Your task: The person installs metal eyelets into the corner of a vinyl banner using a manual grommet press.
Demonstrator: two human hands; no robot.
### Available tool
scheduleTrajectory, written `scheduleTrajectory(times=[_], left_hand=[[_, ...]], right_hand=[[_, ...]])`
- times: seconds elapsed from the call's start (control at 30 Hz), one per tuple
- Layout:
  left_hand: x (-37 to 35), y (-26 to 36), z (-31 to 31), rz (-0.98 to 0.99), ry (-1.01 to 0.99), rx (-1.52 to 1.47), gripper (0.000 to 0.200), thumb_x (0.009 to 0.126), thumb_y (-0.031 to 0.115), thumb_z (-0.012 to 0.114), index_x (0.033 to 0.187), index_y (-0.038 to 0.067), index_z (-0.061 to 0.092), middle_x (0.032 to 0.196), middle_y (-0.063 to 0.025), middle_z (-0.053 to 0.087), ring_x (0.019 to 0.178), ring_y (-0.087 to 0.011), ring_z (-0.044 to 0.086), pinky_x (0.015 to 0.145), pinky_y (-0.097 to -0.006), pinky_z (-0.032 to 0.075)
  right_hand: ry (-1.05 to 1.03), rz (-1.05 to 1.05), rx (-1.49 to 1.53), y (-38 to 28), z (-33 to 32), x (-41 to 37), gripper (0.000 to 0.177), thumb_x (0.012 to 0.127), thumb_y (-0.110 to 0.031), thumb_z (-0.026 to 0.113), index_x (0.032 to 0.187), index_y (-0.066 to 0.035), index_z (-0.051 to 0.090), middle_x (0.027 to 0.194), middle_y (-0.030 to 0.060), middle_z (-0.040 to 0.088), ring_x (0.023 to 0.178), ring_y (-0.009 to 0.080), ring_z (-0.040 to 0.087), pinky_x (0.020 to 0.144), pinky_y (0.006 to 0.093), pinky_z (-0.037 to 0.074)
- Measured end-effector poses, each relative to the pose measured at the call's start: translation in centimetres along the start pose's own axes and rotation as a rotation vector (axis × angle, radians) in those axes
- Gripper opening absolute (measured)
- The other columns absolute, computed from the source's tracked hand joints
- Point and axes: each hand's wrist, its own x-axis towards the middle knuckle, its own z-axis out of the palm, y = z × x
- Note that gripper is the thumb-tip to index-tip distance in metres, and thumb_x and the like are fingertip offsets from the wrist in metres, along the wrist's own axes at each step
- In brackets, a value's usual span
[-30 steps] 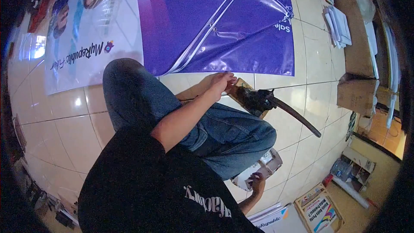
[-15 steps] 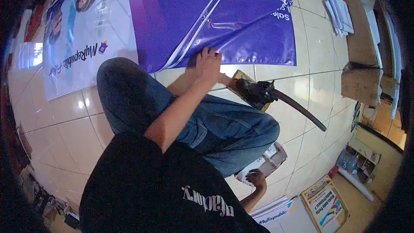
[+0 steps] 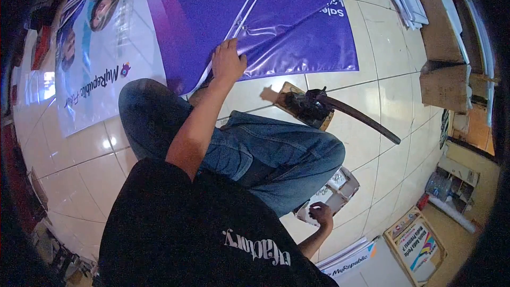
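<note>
My left hand (image 3: pixel 228 62) lies on the folded edge of a glossy purple and white vinyl banner (image 3: pixel 199 37), its fingers stretched out over the fold. By my right knee, my right hand (image 3: pixel 321 213) is over a shallow compartment box (image 3: pixel 346 187) that holds small ring-like pieces. The fingers of that hand are curled together, and whatever is between them is too small to make out. A black hand press (image 3: pixel 313 107) with a long, curved lever stands on a wooden board (image 3: pixel 287 89) between the banner and my right leg.
Tiled floor (image 3: pixel 366 122) surrounds my crossed legs. Stacked papers (image 3: pixel 407 3) and a cardboard box (image 3: pixel 445 86) are at the right. A framed sign (image 3: pixel 416 245) and a MyRepublic sheet (image 3: pixel 348 267) lie at lower right.
My left hand has slid leftward and up along the banner's folded edge, away from the press. My right hand remains over the box, its fingers now more curled. The view has shifted slightly.
</note>
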Motion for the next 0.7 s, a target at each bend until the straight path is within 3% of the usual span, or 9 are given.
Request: scheduleTrajectory(times=[0.07, 0.17, 0.2, 0.23, 0.27, 0.3, 0.4, 0.57, 0.7], left_hand=[[0.0, 0.5, -0.2, -0.006, 0.017, 0.001, 0.052, 0.076, 0.023, 0.066, 0.12, 0.001, 0.05, 0.121, -0.0172, 0.052, 0.112, -0.0363, 0.048, 0.094, -0.0445, 0.04], [-1.2, 2.0, -0.5, 0.257, -0.026, -0.047, 0.052, 0.073, 0.021, 0.069, 0.119, 0.003, 0.052, 0.121, -0.016, 0.052, 0.113, -0.035, 0.048, 0.095, -0.0428, 0.041], [-2.0, 2.6, -0.4, 0.337, -0.226, -0.061, 0.051, 0.072, 0.02, 0.071, 0.117, 0.005, 0.053, 0.121, -0.0151, 0.052, 0.113, -0.0338, 0.048, 0.095, -0.042, 0.041], [-2.5, 3.0, -0.2, 0.417, -0.428, -0.075, 0.05, 0.071, 0.019, 0.072, 0.116, 0.006, 0.055, 0.121, -0.0141, 0.052, 0.112, -0.0326, 0.049, 0.095, -0.0412, 0.042], [-3.1, 2.5, 1.2, 0.452, -0.406, -0.045, 0.051, 0.068, 0.019, 0.073, 0.115, 0.008, 0.056, 0.121, -0.0123, 0.052, 0.113, -0.0305, 0.049, 0.095, -0.0399, 0.042], [-3.4, 2.2, 1.8, 0.455, -0.409, -0.05, 0.051, 0.068, 0.019, 0.073, 0.115, 0.008, 0.056, 0.121, -0.0123, 0.052, 0.113, -0.0305, 0.049, 0.095, -0.0399, 0.042], [-2.9, 1.6, 2.3, 0.453, -0.351, -0.043, 0.044, 0.069, 0.016, 0.071, 0.11, 0.007, 0.059, 0.117, -0.0113, 0.054, 0.109, -0.0304, 0.051, 0.093, -0.0402, 0.044], [-1.4, 0.6, 3.3, 0.475, -0.442, 0.006, 0.023, 0.073, 0.012, 0.059, 0.094, 0.007, 0.067, 0.093, -0.0121, 0.063, 0.091, -0.0306, 0.06, 0.081, -0.0417, 0.05], [-1.3, 1.2, 1.0, 0.299, -0.363, -0.178, 0.028, 0.074, 0.02, 0.06, 0.098, 0.007, 0.065, 0.098, -0.0125, 0.063, 0.094, -0.031, 0.06, 0.083, -0.0421, 0.049]], right_hand=[[0.261, -0.202, -0.156, 0.1, -0.6, -0.7, 0.016, 0.082, -0.013, 0.06, 0.089, 0.001, 0.063, 0.07, 0.0118, 0.066, 0.061, 0.0166, 0.063, 0.055, 0.0289, 0.05], [0.385, -0.537, 0.209, -1.3, -3.1, -1.2, 0.016, 0.083, -0.013, 0.059, 0.086, 0.002, 0.062, 0.072, 0.0082, 0.063, 0.065, 0.0167, 0.06, 0.063, 0.03, 0.049], [0.47, -0.55, 0.061, -2.1, -4.8, -0.6, 0.016, 0.083, -0.013, 0.059, 0.089, 0.001, 0.062, 0.075, 0.0076, 0.063, 0.07, 0.0166, 0.059, 0.067, 0.0293, 0.047], [0.477, -0.524, 0.073, -5.3, -5.9, -1.4, 0.019, 0.083, -0.01, 0.059, 0.099, 0.0, 0.061, 0.077, 0.0068, 0.063, 0.072, 0.0168, 0.059, 0.068, 0.0299, 0.047], [0.528, -0.708, 0.224, -8.4, -6.2, -0.9, 0.025, 0.085, -0.007, 0.056, 0.109, -0.002, 0.058, 0.082, 0.008, 0.063, 0.075, 0.0155, 0.058, 0.067, 0.0297, 0.047], [0.466, -0.604, 0.214, -14.4, -6.5, -3.6, 0.026, 0.086, -0.005, 0.055, 0.112, -0.001, 0.055, 0.087, 0.0092, 0.062, 0.079, 0.0137, 0.057, 0.07, 0.0278, 0.046], [0.434, -0.889, 0.196, -22.3, -8.6, 1.4, 0.015, 0.088, -0.008, 0.055, 0.098, 0.004, 0.057, 0.084, 0.0069, 0.062, 0.079, 0.0127, 0.058, 0.073, 0.0268, 0.047], [-0.108, -0.962, 0.064, -36.3, -6.1, 10.1, 0.013, 0.083, -0.004, 0.06, 0.093, 0.004, 0.063, 0.082, 0.0056, 0.064, 0.077, 0.0122, 0.059, 0.071, 0.0269, 0.048], [-0.613, -1.198, -0.604, -41.8, -3.5, 14.0, 0.025, 0.071, -0.007, 0.07, 0.094, 0.001, 0.067, 0.091, 0.0088, 0.066, 0.082, 0.016, 0.06, 0.076, 0.0277, 0.048]])
